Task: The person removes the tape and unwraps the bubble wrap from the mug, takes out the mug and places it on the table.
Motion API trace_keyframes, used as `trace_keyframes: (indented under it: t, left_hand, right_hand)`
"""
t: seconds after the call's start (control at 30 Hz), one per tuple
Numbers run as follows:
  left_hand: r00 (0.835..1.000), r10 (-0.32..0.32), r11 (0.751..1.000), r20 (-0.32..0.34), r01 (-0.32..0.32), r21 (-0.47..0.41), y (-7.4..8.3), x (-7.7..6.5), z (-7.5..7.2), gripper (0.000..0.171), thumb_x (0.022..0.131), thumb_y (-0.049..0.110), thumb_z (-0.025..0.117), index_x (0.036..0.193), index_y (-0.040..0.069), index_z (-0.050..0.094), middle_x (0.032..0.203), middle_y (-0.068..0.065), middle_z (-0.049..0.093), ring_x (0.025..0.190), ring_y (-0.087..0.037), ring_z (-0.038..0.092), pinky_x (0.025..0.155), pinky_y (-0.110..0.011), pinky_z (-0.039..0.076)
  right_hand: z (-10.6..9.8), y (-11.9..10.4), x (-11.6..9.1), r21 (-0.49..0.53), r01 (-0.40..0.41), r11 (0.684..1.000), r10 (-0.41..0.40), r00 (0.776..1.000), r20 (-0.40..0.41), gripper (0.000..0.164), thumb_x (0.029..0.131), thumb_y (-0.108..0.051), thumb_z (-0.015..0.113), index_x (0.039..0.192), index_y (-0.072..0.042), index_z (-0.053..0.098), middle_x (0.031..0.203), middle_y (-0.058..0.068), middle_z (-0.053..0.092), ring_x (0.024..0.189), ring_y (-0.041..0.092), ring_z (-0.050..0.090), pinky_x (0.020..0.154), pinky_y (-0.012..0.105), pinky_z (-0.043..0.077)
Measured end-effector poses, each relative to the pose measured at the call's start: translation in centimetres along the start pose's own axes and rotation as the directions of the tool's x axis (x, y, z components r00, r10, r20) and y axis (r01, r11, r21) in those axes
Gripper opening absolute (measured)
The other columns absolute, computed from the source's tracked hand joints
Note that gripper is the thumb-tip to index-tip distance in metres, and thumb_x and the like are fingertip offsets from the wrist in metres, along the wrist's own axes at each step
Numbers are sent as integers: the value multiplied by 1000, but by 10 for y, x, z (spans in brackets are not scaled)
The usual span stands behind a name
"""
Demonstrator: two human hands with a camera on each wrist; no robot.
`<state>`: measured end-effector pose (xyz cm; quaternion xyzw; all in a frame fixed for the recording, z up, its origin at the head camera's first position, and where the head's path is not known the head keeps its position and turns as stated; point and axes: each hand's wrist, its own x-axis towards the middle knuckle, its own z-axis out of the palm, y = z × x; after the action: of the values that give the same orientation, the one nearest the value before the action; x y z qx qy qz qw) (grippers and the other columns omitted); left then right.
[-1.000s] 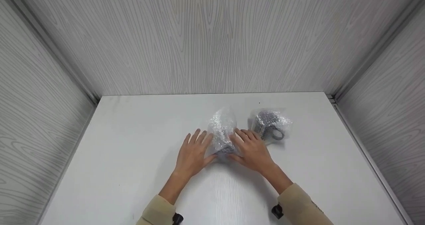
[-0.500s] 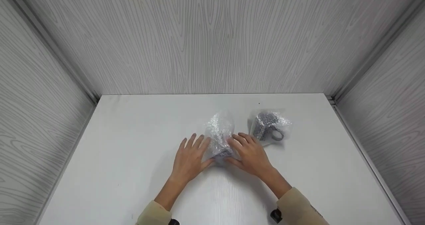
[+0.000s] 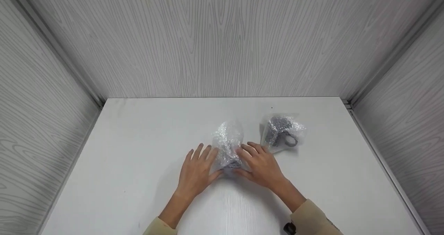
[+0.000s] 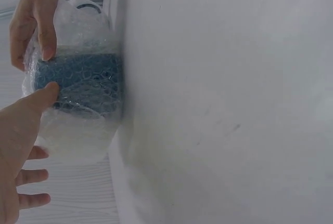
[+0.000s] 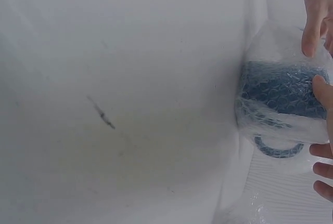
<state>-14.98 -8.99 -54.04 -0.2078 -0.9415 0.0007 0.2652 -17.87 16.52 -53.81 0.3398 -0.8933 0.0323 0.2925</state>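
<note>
A clear bubble-wrap bag (image 3: 228, 136) stands at mid-table in the head view, crumpled and shiny, with a dark blue item low in its near side. In the left wrist view the blue item (image 4: 83, 73) looks like a broad band behind the bubbles. My left hand (image 3: 195, 172) touches the bag's left side, fingers spread and thumb on its near face. On the right side my right hand (image 3: 262, 165) mirrors this, thumb also on the near face and index fingertip against the wrap. The parts of the fingers behind the bag are hidden in the wrist views.
A second bubble-wrap bag (image 3: 280, 124) lies to the right, beyond the right hand, with a dark item and a ring-shaped part (image 3: 290, 140) showing. Pale wood-grain panels (image 3: 222, 40) close off the white table (image 3: 138, 151) at the back and both sides.
Both hands and the bag between them have slid toward the near edge of the table and slightly left. The second bag stays where it was.
</note>
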Motion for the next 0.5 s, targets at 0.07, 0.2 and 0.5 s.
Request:
trace_keyframes:
  t: [0.07,0.2,0.5]
  left_hand:
    - [1000,3,1000,-9,-3,1,0,-2,-1,77,82,70,77,140,21,62,137,-6,71,133,-32,65,104,-49,58]
    - [1000,2,1000,-13,-2,2,1,-6,-3,78,82,69,78,140,21,61,136,-5,71,133,-31,65,104,-49,58]
    - [1000,-8,1000,-20,8,-10,3,-15,-9,79,79,70,79,140,21,62,137,-5,71,133,-30,66,103,-47,59]
  right_hand:
    - [-2,-2,-1,-1,6,1000,-6,1000,-2,69,82,-66,79,131,-18,69,128,6,75,119,27,70,97,44,60]
    - [-4,-4,-2,-12,16,1000,-16,1000,0,68,82,-67,79,130,-19,69,128,5,76,119,27,71,98,42,60]
    - [-11,-11,-6,-25,25,999,-25,1000,19,69,82,-68,78,131,-20,69,129,3,75,122,26,69,99,40,59]
